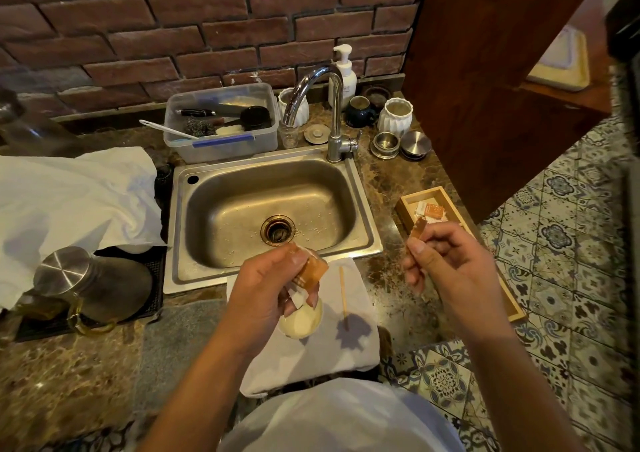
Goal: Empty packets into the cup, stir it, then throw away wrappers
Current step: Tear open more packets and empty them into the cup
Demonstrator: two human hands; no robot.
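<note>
My left hand (273,285) grips an orange-brown packet (311,271), tilted just above a white cup (302,321) of pale liquid. A white scrap of wrapper also sticks out under its fingers. My right hand (446,264) pinches a torn-off strip of wrapper (417,231), held up to the right, apart from the cup. The cup stands on a white napkin (311,358) in front of the sink. A wooden stir stick (343,290) lies on the napkin just right of the cup. More packets (431,211) lie in a wooden tray (415,197) on the right.
A steel sink (270,216) with a tap (330,105) lies behind the cup. A steel-lidded glass jug (86,285) stands at the left beside a white cloth (69,202). A plastic tub (221,122), jars and tins line the back. The counter edge drops to tiled floor at right.
</note>
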